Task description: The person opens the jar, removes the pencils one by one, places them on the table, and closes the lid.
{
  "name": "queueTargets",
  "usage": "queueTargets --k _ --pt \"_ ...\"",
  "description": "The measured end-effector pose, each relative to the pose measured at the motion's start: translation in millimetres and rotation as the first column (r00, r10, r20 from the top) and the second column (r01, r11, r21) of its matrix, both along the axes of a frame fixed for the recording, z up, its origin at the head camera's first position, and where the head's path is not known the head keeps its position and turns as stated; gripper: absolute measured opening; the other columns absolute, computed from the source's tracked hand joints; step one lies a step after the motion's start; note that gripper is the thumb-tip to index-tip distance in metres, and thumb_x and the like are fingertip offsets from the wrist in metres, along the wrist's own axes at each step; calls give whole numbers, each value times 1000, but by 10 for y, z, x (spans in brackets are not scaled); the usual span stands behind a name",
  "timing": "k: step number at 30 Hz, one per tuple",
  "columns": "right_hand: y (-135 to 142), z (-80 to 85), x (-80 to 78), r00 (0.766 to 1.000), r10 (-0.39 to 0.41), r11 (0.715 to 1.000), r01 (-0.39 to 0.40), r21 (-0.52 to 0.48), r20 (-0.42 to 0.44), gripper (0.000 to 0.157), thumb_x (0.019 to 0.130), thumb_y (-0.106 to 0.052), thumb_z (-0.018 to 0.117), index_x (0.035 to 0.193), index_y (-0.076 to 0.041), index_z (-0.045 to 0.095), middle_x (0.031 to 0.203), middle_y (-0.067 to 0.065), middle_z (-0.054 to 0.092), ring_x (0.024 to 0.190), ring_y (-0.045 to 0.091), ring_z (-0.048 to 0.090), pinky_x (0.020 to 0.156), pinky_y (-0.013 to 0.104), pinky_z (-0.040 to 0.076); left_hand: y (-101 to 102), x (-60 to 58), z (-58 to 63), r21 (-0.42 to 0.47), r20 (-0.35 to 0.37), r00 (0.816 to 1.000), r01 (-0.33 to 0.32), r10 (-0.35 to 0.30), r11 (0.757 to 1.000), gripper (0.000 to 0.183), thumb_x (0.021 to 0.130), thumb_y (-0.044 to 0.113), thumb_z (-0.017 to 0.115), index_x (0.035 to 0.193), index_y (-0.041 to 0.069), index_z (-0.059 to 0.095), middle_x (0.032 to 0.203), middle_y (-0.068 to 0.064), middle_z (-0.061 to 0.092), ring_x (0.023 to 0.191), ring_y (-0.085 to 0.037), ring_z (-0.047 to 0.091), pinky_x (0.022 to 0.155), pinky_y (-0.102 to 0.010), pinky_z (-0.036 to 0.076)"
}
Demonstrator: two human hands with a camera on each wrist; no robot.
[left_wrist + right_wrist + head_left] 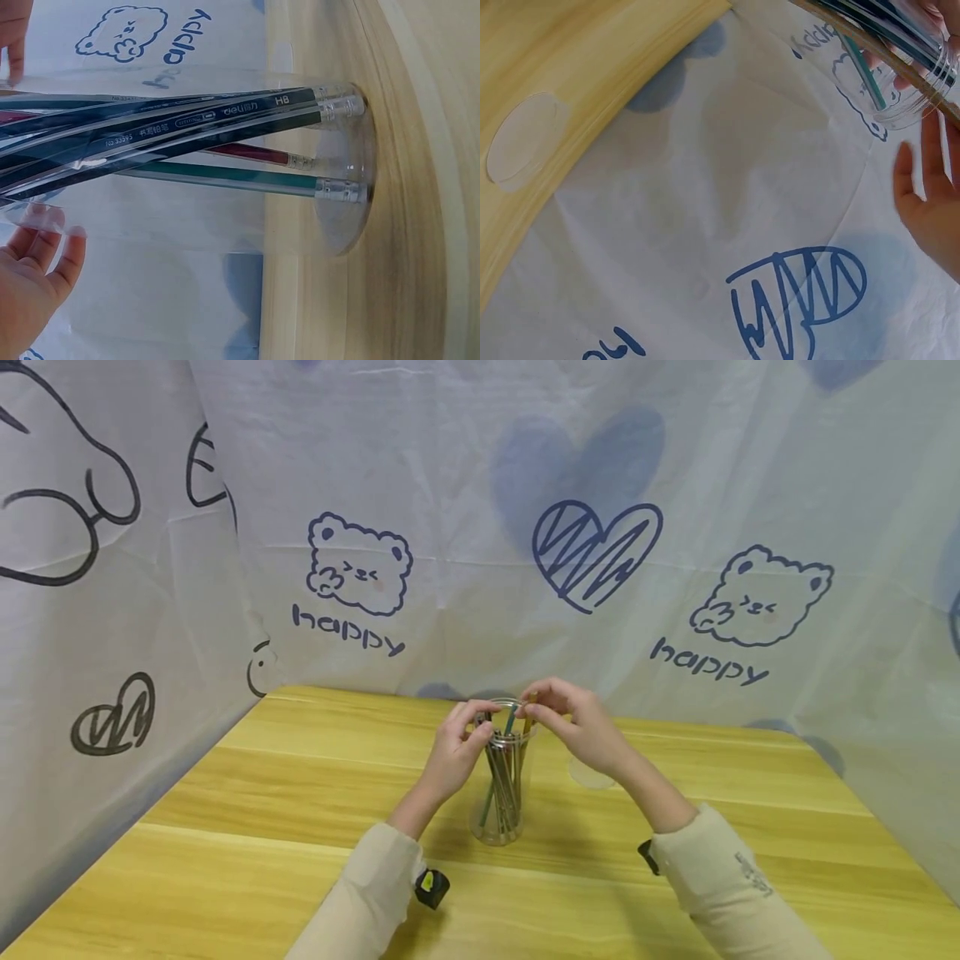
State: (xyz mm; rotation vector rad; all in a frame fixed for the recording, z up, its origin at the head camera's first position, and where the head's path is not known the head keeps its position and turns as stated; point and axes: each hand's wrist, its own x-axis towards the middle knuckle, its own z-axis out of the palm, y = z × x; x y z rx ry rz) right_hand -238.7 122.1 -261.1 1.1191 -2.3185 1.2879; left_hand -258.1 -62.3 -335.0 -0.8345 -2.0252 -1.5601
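A clear plastic jar (497, 827) stands upright on the table, holding several dark, green and red pencils (225, 120). My left hand (452, 750) holds the jar at its rim, fingers and thumb curled about the left side. In the left wrist view the fingertips (71, 240) of that hand lie against the clear wall. Across the mouth, my right hand (577, 722) pinches the upper end of a yellow pencil (528, 714), whose lower part is inside the jar. The right wrist view shows this pencil (885, 56) leaning across the jar's mouth.
A clear round lid (592, 774) lies on the wooden table (300, 827), right of the jar. Behind and to the left hangs a white cloth (465, 485) printed with hearts and bears. The table's back edge runs close behind the jar.
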Motion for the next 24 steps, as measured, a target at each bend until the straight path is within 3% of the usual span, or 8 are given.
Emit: queueTargets --k 2,7,9,13,16,19,24 --pt "-12 9 3 1000 -4 997 4 -81 -4 14 87 4 51 100 6 49 87 18 64 79 26 61 69 31 48 5 17 14 -6 7 1000 -1 1 1000 28 88 11 45 110 -1 56 98 -18 50 83 -19 42 63 -31 42" --pt "-30 14 -6 1000 -1 968 -5 -249 -23 11 85 11 49 89 6 40 83 25 61 78 21 62 68 28 50 19 204 172 -8 14 1000 -3 3 1000 26 86 5 43 107 -6 55 95 -20 49 80 -17 40 61 -28 39" --pt "-31 14 -9 998 -22 962 3 -273 -66 9 84 12 49 86 6 43 83 24 61 78 17 62 67 27 50 22 276 231 -8 16 1000 -6 6 1000 26 86 4 42 106 -6 55 95 -19 49 79 -16 40 60 -27 39" --pt "-28 18 -16 979 -73 962 20 -272 -188 7 83 12 52 85 6 51 84 17 62 77 15 61 62 23 48 25 302 253 -7 14 1000 -11 11 1000 26 86 4 42 106 -7 55 95 -20 49 79 -14 39 60 -28 38" --pt "-23 18 -27 960 -97 964 25 -265 -263 13 80 14 55 90 7 56 87 15 62 78 16 58 61 22 47 27 289 246 -8 10 1000 -11 11 1000 25 87 3 43 106 -7 55 94 -23 49 78 -12 38 61 -28 38" --pt "-17 12 -37 947 -111 965 30 -262 -301 26 75 17 58 100 9 57 92 16 62 79 18 57 64 23 47 23 178 154 -3 0 1000 -5 5 1000 25 87 3 44 107 -7 55 94 -24 49 78 -12 38 59 -27 37" --pt "-16 8 -43 950 -105 958 17 -285 -295 46 71 21 59 116 11 51 104 21 55 80 25 59 68 25 49 12 4 -12 -2 -17 1000 -8 8 1000 25 89 9 44 108 -1 56 95 -17 50 79 -14 39 57 -27 37"
